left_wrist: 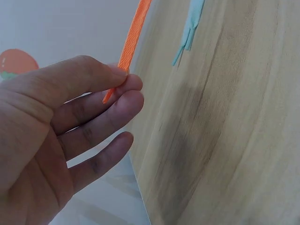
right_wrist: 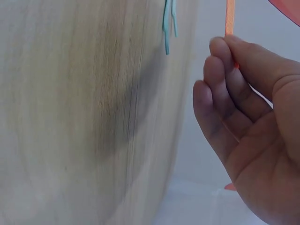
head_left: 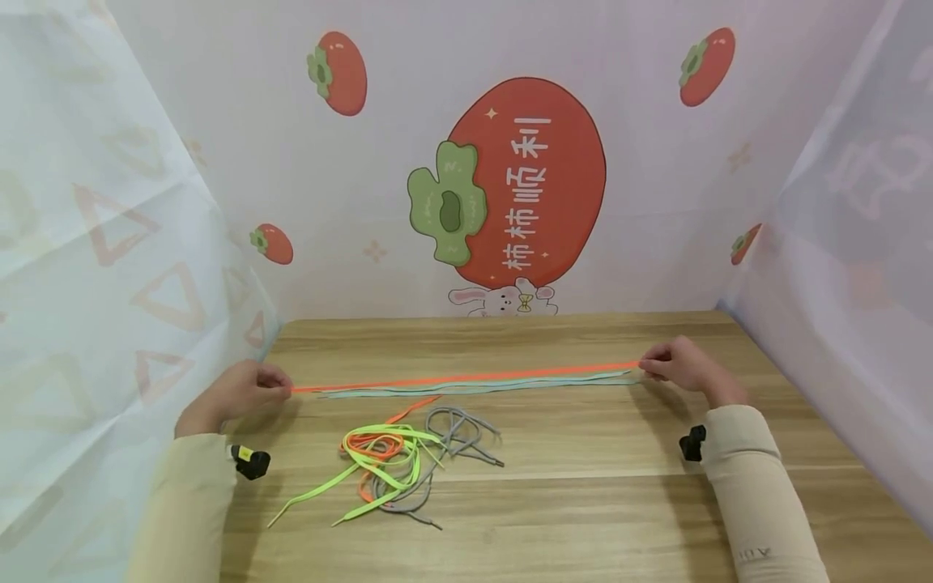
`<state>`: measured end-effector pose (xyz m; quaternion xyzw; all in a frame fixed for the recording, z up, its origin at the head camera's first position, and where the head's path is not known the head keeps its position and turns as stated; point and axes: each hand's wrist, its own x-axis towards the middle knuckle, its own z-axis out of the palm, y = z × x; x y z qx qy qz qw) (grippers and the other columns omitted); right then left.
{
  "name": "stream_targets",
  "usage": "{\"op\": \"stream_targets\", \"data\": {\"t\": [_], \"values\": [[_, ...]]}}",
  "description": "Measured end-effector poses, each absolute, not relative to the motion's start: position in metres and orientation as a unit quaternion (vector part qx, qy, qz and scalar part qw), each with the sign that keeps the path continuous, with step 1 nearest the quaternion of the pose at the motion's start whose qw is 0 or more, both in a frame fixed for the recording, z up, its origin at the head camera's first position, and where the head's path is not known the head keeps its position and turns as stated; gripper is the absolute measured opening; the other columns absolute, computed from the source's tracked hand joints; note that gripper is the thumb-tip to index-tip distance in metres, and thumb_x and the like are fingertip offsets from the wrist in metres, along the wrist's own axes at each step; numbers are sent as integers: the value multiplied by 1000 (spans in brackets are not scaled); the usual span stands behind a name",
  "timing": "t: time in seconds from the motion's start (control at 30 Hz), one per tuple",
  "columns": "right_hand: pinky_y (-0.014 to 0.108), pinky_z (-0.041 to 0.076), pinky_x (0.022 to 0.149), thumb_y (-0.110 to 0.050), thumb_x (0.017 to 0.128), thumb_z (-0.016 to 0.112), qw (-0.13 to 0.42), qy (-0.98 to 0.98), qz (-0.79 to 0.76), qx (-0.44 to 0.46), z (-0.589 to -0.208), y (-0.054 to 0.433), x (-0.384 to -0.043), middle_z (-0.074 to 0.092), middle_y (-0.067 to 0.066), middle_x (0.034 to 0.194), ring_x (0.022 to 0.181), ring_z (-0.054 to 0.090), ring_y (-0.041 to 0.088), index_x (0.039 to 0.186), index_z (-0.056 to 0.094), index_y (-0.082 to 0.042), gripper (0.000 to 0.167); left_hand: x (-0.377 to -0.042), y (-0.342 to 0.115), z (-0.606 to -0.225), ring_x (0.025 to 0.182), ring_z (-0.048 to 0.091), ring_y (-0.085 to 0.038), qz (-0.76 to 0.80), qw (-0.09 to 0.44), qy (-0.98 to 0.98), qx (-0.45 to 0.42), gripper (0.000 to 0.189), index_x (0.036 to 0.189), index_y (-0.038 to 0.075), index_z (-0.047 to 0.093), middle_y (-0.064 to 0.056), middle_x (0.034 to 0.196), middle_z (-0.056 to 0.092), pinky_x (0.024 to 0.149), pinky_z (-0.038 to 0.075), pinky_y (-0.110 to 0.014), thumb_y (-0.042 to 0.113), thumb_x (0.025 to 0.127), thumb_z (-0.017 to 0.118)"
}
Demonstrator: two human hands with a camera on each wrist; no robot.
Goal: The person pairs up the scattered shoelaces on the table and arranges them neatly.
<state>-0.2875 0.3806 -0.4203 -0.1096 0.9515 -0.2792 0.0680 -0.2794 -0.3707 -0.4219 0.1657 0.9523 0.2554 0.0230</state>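
Observation:
An orange shoelace (head_left: 466, 378) is stretched taut from side to side, just beyond light teal laces (head_left: 481, 389) laid out straight on the wooden table. My left hand (head_left: 248, 392) pinches one end of the orange lace between thumb and index finger, its tip poking out past the fingers in the left wrist view. At the other end, my right hand (head_left: 678, 364) pinches the lace the same way. Teal lace ends (left_wrist: 191, 30) lie near the left hand, and others (right_wrist: 167, 28) near the right.
A loose tangle of neon yellow laces (head_left: 379, 470), grey laces (head_left: 459, 433) and another orange lace (head_left: 375, 444) lies left of centre, nearer me. Printed cloth walls (head_left: 641, 243) enclose the wooden table (head_left: 583, 518) at the back and both sides.

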Motion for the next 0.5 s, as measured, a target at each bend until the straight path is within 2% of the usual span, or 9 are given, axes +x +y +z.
{"op": "stream_targets", "data": {"t": [0.23, 0.5], "values": [[32, 48, 67, -19, 104, 66, 35, 968, -242, -64, -419, 370, -293, 77, 8, 84, 74, 61, 16, 102, 80, 1, 24, -297, -361, -422, 82, 62, -7, 217, 33, 960, 174, 5, 94, 10, 80, 1, 89, 79, 76, 52, -32, 13, 93, 78], [44, 55, 74, -18, 94, 73, -3, 977, -214, -22, -429, 365, -299, 77, 9, 84, 80, 67, 26, 87, 80, -4, 17, -308, -349, -427, 84, 66, -13, 215, 35, 955, 202, 7, 93, 5, 81, -4, 89, 79, 76, 54, -35, 5, 94, 74]]}}
